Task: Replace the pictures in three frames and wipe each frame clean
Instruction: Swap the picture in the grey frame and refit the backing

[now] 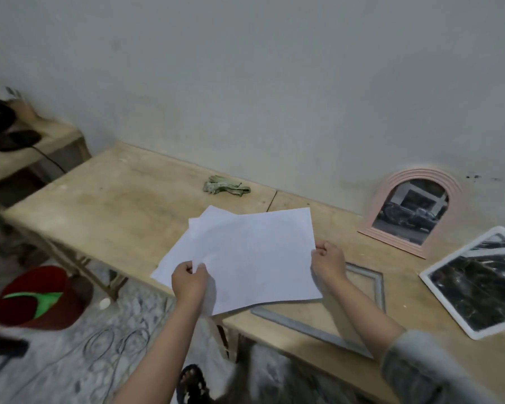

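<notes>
Above the near edge of the surface [123,193], white sheets [245,258] held fanned, blank backs up. Left hand [189,279] pinched on the lower left corner, right hand [328,262] closed on the right edge; hands well apart. Under the sheets, flat on the surface, a grey frame [362,290], apparently without a picture. Farther right, an arched pink frame [411,211] leaned against the wall and a white frame [475,281] laid flat, both with dark pictures. Crumpled cloth [226,186] near the wall, untouched. Probably the sorting step: choosing a sheet for the grey frame. Next needed: one sheet separated, turned and lined up with the opening; wiping not yet started.
</notes>
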`<state>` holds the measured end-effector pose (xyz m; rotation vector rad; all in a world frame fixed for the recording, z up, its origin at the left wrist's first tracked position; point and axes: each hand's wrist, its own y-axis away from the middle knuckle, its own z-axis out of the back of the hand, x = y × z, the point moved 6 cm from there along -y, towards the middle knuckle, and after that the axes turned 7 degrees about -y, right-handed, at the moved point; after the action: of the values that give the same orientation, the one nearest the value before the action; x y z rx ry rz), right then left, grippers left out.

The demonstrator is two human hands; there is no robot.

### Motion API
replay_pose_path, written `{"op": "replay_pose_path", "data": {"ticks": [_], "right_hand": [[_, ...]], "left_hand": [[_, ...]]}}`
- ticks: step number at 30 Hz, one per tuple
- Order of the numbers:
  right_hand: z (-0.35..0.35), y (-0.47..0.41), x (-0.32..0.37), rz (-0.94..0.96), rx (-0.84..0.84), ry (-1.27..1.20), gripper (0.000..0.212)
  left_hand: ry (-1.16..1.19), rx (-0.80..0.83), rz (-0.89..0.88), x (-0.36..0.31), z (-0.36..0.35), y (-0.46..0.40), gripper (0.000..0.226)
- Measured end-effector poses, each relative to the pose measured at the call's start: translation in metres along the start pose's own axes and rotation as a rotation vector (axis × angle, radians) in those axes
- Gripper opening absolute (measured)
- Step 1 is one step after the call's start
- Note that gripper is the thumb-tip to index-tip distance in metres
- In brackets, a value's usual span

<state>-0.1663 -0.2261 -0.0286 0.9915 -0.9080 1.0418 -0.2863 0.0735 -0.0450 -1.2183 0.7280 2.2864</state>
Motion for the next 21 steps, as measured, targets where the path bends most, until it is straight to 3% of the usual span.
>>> {"op": "replay_pose_path", "data": {"ticks": [4, 7, 8, 13, 21], "right_hand": [[-0.081, -0.004, 0.037, 0.055, 0.116, 0.025, 0.027], [-0.146, -0.010, 0.062, 0.084, 0.203, 0.036, 0.031], [-0.206, -0.018, 0.075, 0.086, 0.259, 0.020, 0.032], [-0.312, -0.030, 0.109, 0.097, 0.312, 0.003, 0.029], [-0.454, -0.055, 0.150, 0.215, 0.432, 0.268, 0.034]], "left_hand": [[0.100, -0.095, 0.104, 0.020, 0.045, -0.035, 0.008], [0.129, -0.110, 0.160, 0.029, 0.066, -0.067, 0.022], [0.147, -0.130, 0.174, 0.040, 0.087, -0.107, 0.023], [0.130, -0.132, 0.227, 0.051, 0.108, -0.176, 0.037], [-0.026, -0.107, 0.306, 0.054, 0.137, -0.251, 0.072]]}}
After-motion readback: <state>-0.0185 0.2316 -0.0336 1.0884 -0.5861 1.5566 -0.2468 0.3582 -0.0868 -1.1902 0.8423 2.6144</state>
